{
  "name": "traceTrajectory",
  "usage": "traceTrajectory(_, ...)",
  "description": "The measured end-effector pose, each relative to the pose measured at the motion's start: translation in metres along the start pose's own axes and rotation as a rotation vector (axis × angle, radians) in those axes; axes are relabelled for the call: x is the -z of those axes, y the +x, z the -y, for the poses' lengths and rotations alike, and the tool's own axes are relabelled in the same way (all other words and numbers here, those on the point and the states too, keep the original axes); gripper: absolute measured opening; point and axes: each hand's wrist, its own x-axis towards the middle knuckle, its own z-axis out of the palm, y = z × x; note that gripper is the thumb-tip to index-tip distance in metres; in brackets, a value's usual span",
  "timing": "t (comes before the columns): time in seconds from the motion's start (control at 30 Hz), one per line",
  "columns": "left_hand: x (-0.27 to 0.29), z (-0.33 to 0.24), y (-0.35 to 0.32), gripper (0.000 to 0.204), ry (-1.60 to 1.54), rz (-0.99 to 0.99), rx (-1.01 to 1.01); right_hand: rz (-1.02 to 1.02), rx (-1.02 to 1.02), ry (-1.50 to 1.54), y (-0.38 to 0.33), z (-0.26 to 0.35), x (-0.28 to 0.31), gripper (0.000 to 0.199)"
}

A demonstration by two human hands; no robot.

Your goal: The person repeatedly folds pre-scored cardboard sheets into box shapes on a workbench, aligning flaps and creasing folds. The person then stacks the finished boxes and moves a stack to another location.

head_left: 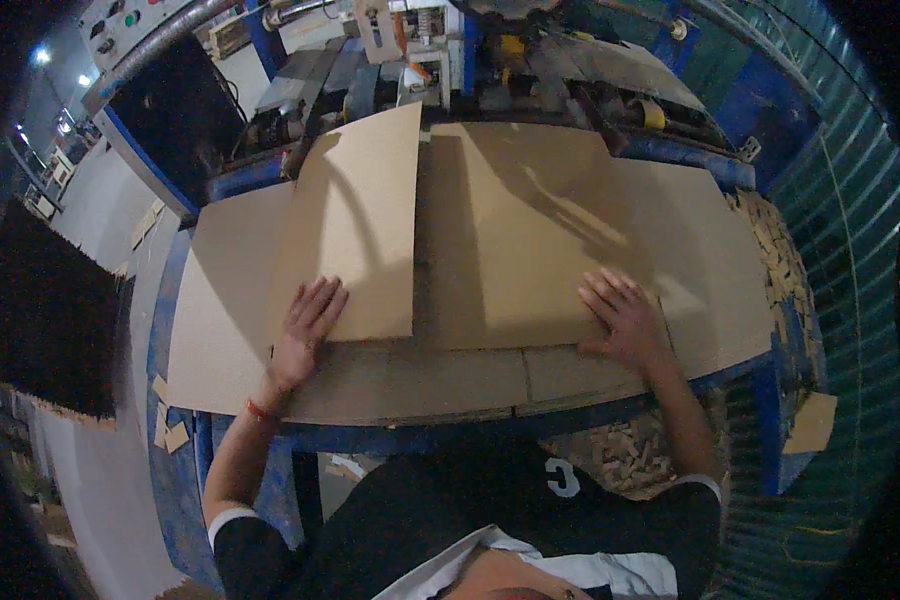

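A blue work table (450, 438) holds flat brown cardboard. The left hand (305, 330) lies open on the left sheet (355, 225). The right hand (625, 320) lies open on the right sheet (530, 225). Both sheets stretch away from the person.

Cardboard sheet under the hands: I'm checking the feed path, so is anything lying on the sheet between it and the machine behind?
Nothing visible blocks it. The left hand and right hand press flat on the cardboard sheet, whose far edge already reaches the machine, with no loose object on top.
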Motion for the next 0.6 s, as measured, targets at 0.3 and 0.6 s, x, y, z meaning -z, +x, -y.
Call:
traceTrajectory(0.3, -0.026, 0.063, 0.071, 0.061, 0.137, -0.061, 0.011, 0.057, -0.154, 0.038, 0.089, -0.057, -0.025, 0.077)
traceTrajectory(0.6, -0.038, 0.057, 0.077, 0.063, -0.026, -0.212, 0.047, 0.109, -0.22, -0.026, 0.09, -0.075, -0.045, 0.075)
